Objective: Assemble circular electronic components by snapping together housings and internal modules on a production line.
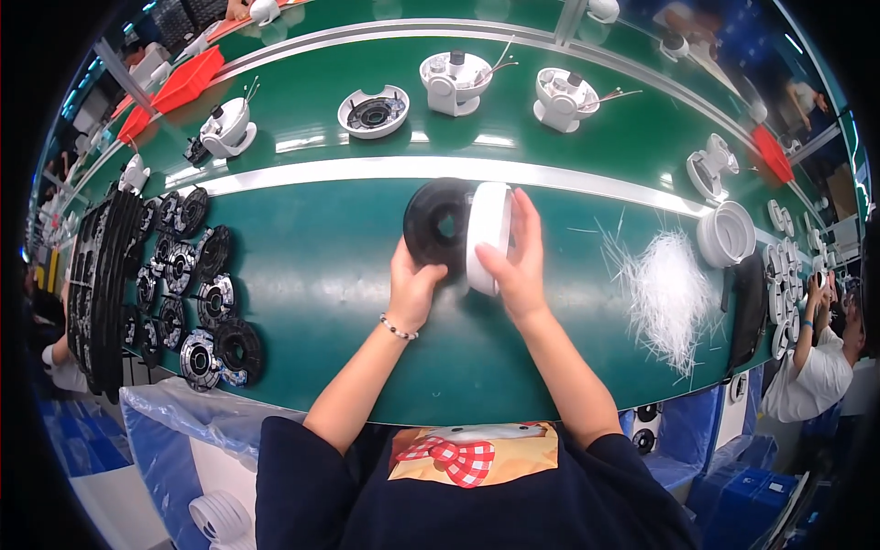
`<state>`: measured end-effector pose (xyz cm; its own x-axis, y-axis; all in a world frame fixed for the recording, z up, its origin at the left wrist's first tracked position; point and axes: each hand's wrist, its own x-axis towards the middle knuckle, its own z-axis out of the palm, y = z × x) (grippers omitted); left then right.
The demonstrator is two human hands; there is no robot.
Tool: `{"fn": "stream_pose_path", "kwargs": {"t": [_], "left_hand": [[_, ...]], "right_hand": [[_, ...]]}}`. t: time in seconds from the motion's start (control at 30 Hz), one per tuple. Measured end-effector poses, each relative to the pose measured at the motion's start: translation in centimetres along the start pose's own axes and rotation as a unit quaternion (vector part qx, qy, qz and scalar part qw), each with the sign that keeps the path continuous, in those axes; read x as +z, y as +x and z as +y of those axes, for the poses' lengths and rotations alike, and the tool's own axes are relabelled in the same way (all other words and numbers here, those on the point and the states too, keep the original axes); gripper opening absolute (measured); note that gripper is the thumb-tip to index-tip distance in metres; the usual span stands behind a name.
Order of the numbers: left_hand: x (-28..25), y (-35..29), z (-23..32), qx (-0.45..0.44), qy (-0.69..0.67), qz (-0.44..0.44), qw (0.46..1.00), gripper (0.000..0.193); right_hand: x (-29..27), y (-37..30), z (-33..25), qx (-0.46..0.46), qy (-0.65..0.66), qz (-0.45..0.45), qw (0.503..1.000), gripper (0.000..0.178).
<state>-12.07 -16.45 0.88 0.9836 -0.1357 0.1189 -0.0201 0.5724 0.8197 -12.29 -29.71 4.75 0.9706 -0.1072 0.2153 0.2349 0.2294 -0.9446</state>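
Observation:
Above the middle of the green table, my left hand (414, 286) grips a round black disc (431, 225) with a hole in its centre. My right hand (515, 266) holds a white round housing (486, 234), turned on edge, with the thumb on its near side and the fingers behind it. Disc and housing are side by side, their edges overlapping in view; I cannot tell whether they touch. What lies inside the housing is hidden from me. A beaded bracelet (398, 327) circles my left wrist.
Several black discs with circuit parts (180, 264) lie at left beside stacked black trays (103, 284). A heap of clear thin strips (674, 293) and white rings (727, 234) are at right. Beyond a metal rail (440, 169), white camera-like housings (456, 78) stand on a green belt.

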Motion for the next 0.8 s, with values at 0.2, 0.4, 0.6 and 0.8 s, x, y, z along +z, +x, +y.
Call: {"fn": "stream_pose_path", "kwargs": {"t": [0.2, 0.4, 0.6, 0.8], "left_hand": [[-0.5, -0.2, 1.2, -0.12, -0.265, -0.183, 0.939, 0.079], [-1.0, 1.3, 1.4, -0.218, -0.301, -0.036, 0.928, 0.073], [-1.4, 1.2, 1.1, -0.212, -0.259, -0.101, 0.937, 0.071], [0.7, 0.7, 1.9, -0.197, -0.218, -0.102, 0.951, 0.066]], "right_hand": [[0.8, -0.5, -0.2, -0.141, -0.36, -0.066, 0.92, 0.108], [1.7, -0.9, -0.8, -0.138, -0.396, -0.099, 0.902, 0.109], [0.1, -1.1, -2.2, -0.055, -0.339, -0.089, 0.935, 0.1], [0.4, -2.4, -1.2, -0.041, -0.367, -0.078, 0.926, 0.104]]}}
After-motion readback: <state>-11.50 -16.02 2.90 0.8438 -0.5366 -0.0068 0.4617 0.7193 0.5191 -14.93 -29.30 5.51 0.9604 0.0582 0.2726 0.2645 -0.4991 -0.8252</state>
